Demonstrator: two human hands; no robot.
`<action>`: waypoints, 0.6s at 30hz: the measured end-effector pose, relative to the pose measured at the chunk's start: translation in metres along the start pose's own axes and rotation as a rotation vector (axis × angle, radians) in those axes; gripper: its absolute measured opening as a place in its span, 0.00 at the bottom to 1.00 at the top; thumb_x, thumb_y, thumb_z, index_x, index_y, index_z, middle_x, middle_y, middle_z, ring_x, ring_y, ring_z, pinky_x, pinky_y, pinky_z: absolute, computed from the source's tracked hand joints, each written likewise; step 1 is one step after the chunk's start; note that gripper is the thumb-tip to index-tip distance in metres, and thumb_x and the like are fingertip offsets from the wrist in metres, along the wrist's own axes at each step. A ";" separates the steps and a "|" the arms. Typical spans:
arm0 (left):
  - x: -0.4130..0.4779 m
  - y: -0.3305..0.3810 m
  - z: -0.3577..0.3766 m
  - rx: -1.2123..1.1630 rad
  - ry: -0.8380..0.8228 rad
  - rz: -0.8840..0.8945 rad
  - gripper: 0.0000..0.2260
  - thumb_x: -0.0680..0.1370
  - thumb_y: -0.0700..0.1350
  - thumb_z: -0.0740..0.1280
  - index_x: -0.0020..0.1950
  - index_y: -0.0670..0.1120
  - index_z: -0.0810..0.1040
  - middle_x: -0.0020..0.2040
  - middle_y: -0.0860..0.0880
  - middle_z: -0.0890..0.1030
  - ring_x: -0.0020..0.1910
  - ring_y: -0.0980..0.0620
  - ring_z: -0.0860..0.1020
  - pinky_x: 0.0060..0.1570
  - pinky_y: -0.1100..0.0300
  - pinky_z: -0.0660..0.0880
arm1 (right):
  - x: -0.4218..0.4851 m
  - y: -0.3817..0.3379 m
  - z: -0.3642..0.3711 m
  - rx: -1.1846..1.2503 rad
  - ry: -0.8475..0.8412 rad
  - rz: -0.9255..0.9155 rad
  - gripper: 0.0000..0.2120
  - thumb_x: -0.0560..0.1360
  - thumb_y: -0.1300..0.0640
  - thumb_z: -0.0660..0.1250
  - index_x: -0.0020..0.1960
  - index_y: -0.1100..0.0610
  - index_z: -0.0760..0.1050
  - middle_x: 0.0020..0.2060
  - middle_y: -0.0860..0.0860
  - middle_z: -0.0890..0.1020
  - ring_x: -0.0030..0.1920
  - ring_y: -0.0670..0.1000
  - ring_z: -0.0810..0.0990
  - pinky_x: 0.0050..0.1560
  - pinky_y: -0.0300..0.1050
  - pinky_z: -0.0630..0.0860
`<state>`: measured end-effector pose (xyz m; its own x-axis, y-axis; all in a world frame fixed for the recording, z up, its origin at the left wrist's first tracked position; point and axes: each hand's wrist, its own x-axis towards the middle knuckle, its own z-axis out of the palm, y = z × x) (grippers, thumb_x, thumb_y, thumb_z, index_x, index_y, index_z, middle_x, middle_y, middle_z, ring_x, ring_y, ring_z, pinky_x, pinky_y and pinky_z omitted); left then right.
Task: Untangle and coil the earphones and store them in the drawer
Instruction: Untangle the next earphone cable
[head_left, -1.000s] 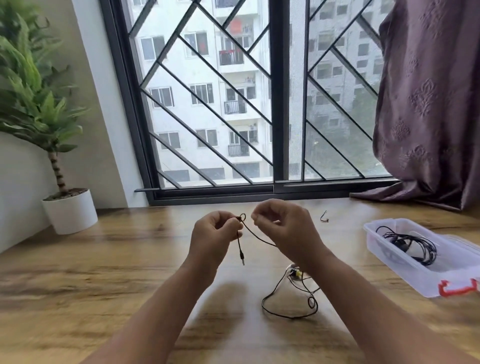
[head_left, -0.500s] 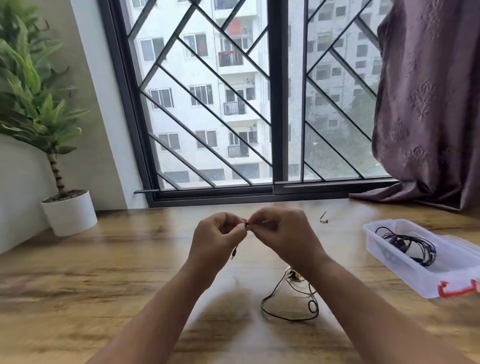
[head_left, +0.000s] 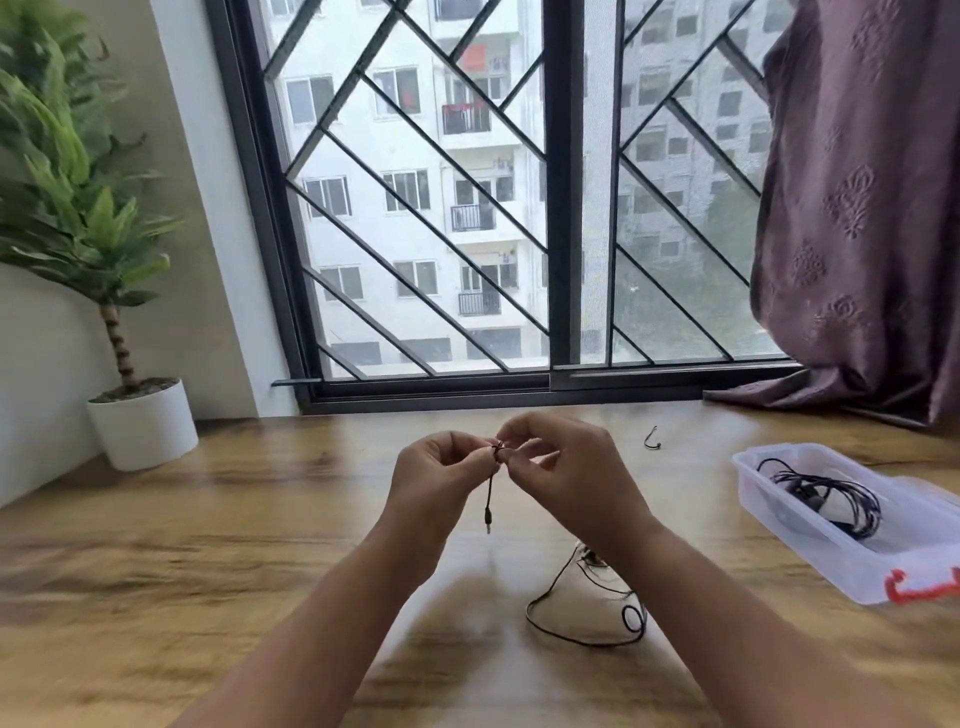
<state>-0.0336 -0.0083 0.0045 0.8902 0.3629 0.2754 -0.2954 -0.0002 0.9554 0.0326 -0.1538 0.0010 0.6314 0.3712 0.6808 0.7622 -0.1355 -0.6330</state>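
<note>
A thin black earphone cable (head_left: 571, 621) lies in loose loops on the wooden table (head_left: 260, 519), partly hidden behind my right forearm. Its upper end is raised between my hands. My left hand (head_left: 434, 483) pinches the cable near a small knot, and the jack plug (head_left: 488, 514) dangles straight down below it. My right hand (head_left: 566, 475) pinches the same knot from the right, fingertips almost touching the left hand's. Both hands hover above the table's middle.
A clear plastic box (head_left: 810, 540) with a red latch sits at the right and holds another coiled black cable (head_left: 826, 493). A small black hook-shaped piece (head_left: 652, 439) lies near the window. A potted plant (head_left: 140, 421) stands at the left, a purple curtain (head_left: 857, 208) at the right.
My hands came together from a slight gap, closing the small open loop of cable into a tight knot between the fingertips. The plug now hangs straight down again.
</note>
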 end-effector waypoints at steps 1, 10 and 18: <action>0.000 0.000 -0.001 0.020 0.006 0.003 0.02 0.75 0.31 0.70 0.44 0.36 0.81 0.50 0.30 0.83 0.47 0.44 0.81 0.60 0.47 0.77 | 0.001 -0.001 -0.001 -0.053 0.014 -0.060 0.07 0.72 0.61 0.74 0.44 0.48 0.84 0.41 0.44 0.85 0.43 0.44 0.84 0.39 0.31 0.76; 0.002 -0.002 0.000 -0.082 -0.005 -0.021 0.07 0.78 0.32 0.67 0.52 0.28 0.78 0.48 0.31 0.82 0.48 0.43 0.81 0.59 0.51 0.78 | 0.001 -0.007 -0.002 0.467 -0.132 0.327 0.06 0.77 0.58 0.70 0.42 0.51 0.83 0.37 0.46 0.85 0.43 0.43 0.84 0.44 0.40 0.78; 0.002 -0.001 0.002 -0.127 -0.006 -0.059 0.08 0.79 0.33 0.65 0.54 0.28 0.77 0.45 0.38 0.82 0.47 0.46 0.81 0.57 0.58 0.80 | 0.001 -0.007 -0.001 0.215 -0.061 0.194 0.08 0.76 0.61 0.68 0.47 0.49 0.83 0.37 0.46 0.86 0.37 0.43 0.81 0.39 0.39 0.76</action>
<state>-0.0309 -0.0098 0.0038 0.9093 0.3535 0.2197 -0.2834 0.1393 0.9488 0.0280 -0.1528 0.0069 0.7474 0.4128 0.5206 0.5766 -0.0136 -0.8169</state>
